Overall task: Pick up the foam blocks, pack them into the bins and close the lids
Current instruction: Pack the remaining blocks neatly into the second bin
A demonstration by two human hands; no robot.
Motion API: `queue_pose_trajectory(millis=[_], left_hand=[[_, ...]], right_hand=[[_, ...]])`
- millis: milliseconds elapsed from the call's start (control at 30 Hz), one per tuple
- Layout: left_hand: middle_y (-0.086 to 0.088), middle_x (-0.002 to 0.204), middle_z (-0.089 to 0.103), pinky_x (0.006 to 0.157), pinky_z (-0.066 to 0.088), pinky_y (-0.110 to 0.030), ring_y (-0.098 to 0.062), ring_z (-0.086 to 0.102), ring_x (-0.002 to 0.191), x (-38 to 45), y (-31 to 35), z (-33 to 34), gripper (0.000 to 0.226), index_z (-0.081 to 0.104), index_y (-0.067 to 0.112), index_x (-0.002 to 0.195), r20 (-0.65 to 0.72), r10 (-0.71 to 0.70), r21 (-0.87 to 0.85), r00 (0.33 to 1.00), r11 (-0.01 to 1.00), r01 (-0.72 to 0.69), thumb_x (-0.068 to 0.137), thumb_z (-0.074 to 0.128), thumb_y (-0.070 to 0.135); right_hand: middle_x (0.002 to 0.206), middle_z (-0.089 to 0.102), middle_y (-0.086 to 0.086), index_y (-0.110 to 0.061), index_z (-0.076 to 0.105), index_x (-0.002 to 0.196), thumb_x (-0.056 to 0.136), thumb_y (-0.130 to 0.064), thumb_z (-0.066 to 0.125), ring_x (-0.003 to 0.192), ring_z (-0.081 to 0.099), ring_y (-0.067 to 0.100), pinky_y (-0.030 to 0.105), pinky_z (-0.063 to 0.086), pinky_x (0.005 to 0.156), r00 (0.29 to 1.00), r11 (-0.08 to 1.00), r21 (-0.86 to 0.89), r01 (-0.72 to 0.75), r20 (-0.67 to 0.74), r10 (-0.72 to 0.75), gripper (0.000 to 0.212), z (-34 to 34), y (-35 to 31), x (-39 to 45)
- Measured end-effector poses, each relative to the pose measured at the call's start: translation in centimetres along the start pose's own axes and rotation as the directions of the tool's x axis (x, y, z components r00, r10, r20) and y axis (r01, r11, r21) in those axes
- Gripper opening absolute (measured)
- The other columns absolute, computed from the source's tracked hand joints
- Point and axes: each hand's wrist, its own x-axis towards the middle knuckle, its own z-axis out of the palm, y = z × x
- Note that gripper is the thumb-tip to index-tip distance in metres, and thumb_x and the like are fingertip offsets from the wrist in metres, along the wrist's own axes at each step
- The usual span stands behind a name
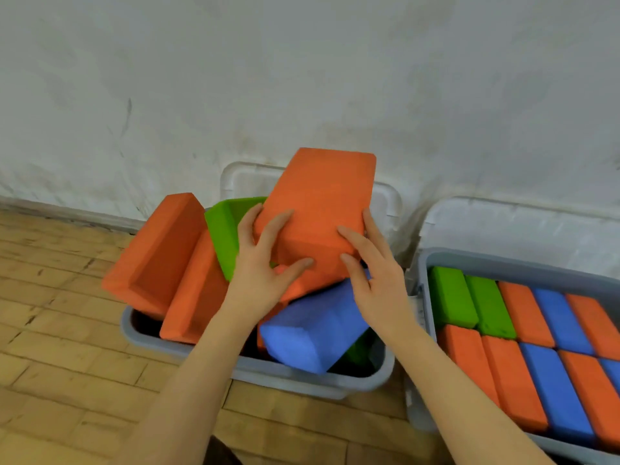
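Orange foam, matte and finely grained, fills the centre of the frame: a thick rectangular block (318,209) gripped at its near end by both hands. The left hand (265,266) clasps the lower left corner, fingers spread over the top face and thumb under the near edge. The right hand (372,273) presses the right side, fingers curled along the edge. The block tilts up toward the wall.

Under it, a blue block (312,330) with rounded corners lies slanted, touching a green block (228,233) behind the left hand. Two more orange blocks (157,250) lean at centre left, jutting over the rim of the grey plastic bin (295,377) that holds this loose heap. Its pale translucent lid (385,199) stands against the scuffed white wall (302,62).

At lower right a second bin (422,330) holds green, orange and blue blocks packed flat in tidy rows. The floor (50,330) is worn wood parquet.
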Motion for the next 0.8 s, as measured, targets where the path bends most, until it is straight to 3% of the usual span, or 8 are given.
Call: queue_pose_trajectory(millis=[100,167,367,467,600,667,733,800], left_hand=[[-0.006,0.148,0.019,0.096,0.025,-0.001,0.029,0.013,0.119,0.2,1.6,3.4,0.064,0.044,0.038,0.13,0.056,0.029,-0.018,0.998,0.999,-0.028,0.073,0.073,0.032],[-0.006,0.147,0.027,0.096,0.024,-0.002,0.02,0.023,0.117,0.6,2.9,5.9,0.061,0.046,0.04,0.126,0.068,0.01,-0.021,0.998,1.0,-0.009,0.073,0.075,0.03],[-0.01,0.141,0.039,0.083,0.048,-0.043,-0.02,0.048,0.109,0.0,7.0,14.8,0.056,0.056,0.033,0.126,0.059,0.004,0.167,0.998,0.986,-0.014,0.074,0.077,0.033],[-0.011,0.141,0.04,0.083,0.043,-0.043,-0.026,0.056,0.102,-1.1,8.6,19.3,0.056,0.054,0.03,0.127,0.098,-0.036,0.212,0.995,0.977,0.014,0.075,0.074,0.036],[-0.011,0.135,0.049,0.087,0.044,-0.044,-0.03,0.058,0.107,-3.6,8.1,23.0,0.051,0.052,0.019,0.129,0.218,0.006,0.254,0.976,0.965,-0.063,0.084,0.051,0.043],[-0.008,0.129,0.057,0.099,0.033,-0.048,-0.031,0.054,0.115,-4.3,7.1,23.8,0.047,0.058,0.018,0.124,0.287,0.031,0.339,0.957,0.932,-0.132,0.088,0.044,0.043],[-0.003,0.125,0.06,0.104,0.023,-0.05,-0.031,0.05,0.122,-4.4,6.5,24.1,0.045,0.061,0.017,0.12,0.346,0.059,0.36,0.936,0.913,-0.191,0.09,0.039,0.042],[-0.003,0.125,0.06,0.106,0.02,-0.049,-0.026,0.048,0.126,-3.8,6.2,24.1,0.045,0.06,0.017,0.122,0.401,0.097,0.335,0.911,0.91,-0.245,0.092,0.035,0.038]], right_hand=[[0.154,0.023,0.001,-0.029,0.048,0.129,0.095,-0.016,0.047,0.135,0.035,0.017,0.023,0.035,0.106,0.999,1.0,0.006,-0.013,-0.031,0.013,0.037,-3.7,2.4,-0.3],[0.152,0.028,0.008,-0.026,0.048,0.129,0.095,-0.016,0.048,0.135,0.035,0.019,0.02,0.034,0.106,0.999,0.999,-0.043,-0.023,-0.028,0.022,0.035,-6.3,4.4,-0.6],[0.144,0.033,0.011,-0.023,0.052,0.131,0.095,-0.036,0.042,0.127,0.04,0.019,0.006,0.027,0.101,0.978,0.956,-0.256,-0.147,-0.181,0.102,0.04,-11.6,10.1,-2.5],[0.144,0.03,0.009,-0.024,0.052,0.131,0.088,-0.044,0.052,0.129,0.032,0.011,0.004,0.022,0.102,0.947,0.939,-0.229,-0.255,-0.254,0.195,0.047,-12.4,12.2,-3.8],[0.141,0.033,0.005,-0.017,0.062,0.119,0.077,-0.036,0.067,0.129,0.032,0.008,0.006,0.023,0.103,0.914,0.918,-0.159,-0.363,-0.254,0.318,0.047,-15.2,15.6,-5.4],[0.145,0.033,0.008,-0.018,0.065,0.116,0.079,-0.041,0.063,0.133,0.032,0.019,0.014,0.025,0.106,0.916,0.886,-0.238,-0.397,-0.161,0.367,0.043,-15.8,17.2,-6.3],[0.148,0.033,0.013,-0.021,0.067,0.115,0.085,-0.046,0.052,0.134,0.03,0.031,0.034,0.028,0.109,0.93,0.852,-0.377,-0.363,-0.089,0.357,0.042,-15.3,18.2,-7.5],[0.147,0.034,0.014,-0.024,0.065,0.119,0.088,-0.048,0.045,0.128,0.031,0.034,0.039,0.029,0.107,0.923,0.817,-0.432,-0.381,-0.132,0.361,0.044,-14.3,18.0,-8.5]])
